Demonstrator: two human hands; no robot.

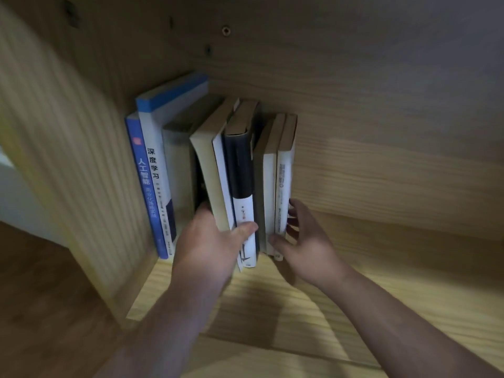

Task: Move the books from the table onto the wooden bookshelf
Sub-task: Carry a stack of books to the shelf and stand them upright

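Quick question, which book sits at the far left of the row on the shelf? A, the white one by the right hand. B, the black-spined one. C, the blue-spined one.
C: the blue-spined book stands nearest the bookshelf side panel, while the left hand grips the cream book mid-row and the right hand pinches the white book at the right end.

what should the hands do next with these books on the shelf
Probably press everything left: the left hand grips the two middle books, leaning beside a dark gap next to the grey book; the right hand holds the white pair at the row's end.
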